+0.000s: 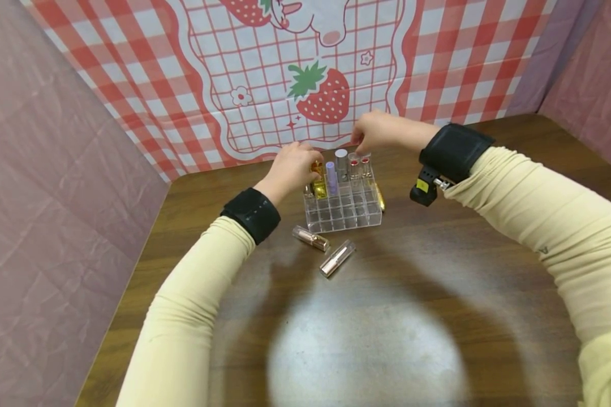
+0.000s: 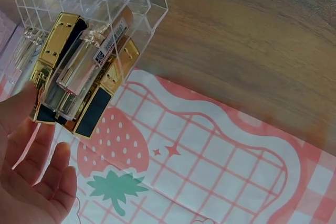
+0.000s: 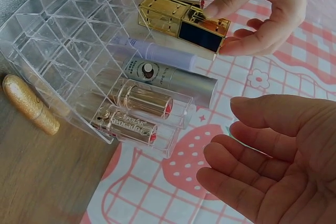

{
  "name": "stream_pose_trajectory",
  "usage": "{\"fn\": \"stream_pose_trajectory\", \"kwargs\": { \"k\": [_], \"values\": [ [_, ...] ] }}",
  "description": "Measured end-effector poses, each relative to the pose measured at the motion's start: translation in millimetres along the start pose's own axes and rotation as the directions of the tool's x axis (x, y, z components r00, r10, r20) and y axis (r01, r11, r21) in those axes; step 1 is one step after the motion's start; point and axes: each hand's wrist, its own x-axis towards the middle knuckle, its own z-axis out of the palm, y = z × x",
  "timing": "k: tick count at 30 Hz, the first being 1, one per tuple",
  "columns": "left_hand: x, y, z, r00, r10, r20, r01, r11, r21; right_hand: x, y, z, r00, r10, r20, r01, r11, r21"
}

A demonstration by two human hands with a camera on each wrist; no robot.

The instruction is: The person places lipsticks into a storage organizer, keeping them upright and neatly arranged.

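Note:
A clear plastic lipstick organizer point(image 1: 344, 217) stands on the table, its back rows holding several lipsticks. At its left end my left hand point(image 1: 291, 168) pinches a gold and black lipstick point(image 3: 163, 18), thumb on the near face and fingers behind; its base sits in the rack. My right hand point(image 3: 268, 156) hovers behind the right end, fingers loosely bent and holding nothing. Nearest to it are two clear-capped lipsticks point(image 3: 144, 100) with red tips. Between the hands stand a lilac tube point(image 3: 157, 53) and a silver tube point(image 3: 181, 83). Another clear-capped lipstick point(image 2: 79, 72) shows in the left wrist view.
Two clear-capped lipsticks, one left point(image 1: 310, 238) and one right point(image 1: 338, 259), lie on the wooden table point(image 1: 438, 271) before the organizer. A glittery gold tube point(image 3: 31, 106) lies against its right side. A strawberry-print checked cloth point(image 1: 265, 113) hangs close behind.

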Motion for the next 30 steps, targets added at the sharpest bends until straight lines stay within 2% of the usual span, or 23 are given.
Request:
{"fn": "stream_pose_trajectory", "kwargs": {
  "k": [6,10,15,24,30],
  "values": [
    [-0.1,0.7,4.4,1.000,-0.002,-0.001,0.002,1.000,-0.006,-1,2,1,1.000,0.002,-0.001,-0.002,1.000,0.019],
    [-1.1,1.1,6.8,0.999,0.023,-0.029,-0.022,0.999,0.030,-1,3,1,1.000,0.009,0.005,-0.009,1.000,0.020],
    [-2.1,0.2,11.0,0.999,0.039,-0.033,-0.037,0.997,0.069,1,4,1,1.000,0.012,0.013,-0.012,1.000,0.016],
    [-0.4,2.1,15.4,0.994,0.075,-0.078,-0.070,0.996,0.063,-3,9,5,1.000,-0.012,-0.005,0.012,1.000,0.007],
    [-0.4,4.5,18.0,0.990,0.069,-0.119,-0.064,0.997,0.044,-7,16,6,1.000,-0.004,0.006,0.004,1.000,0.022]
  ]
}}
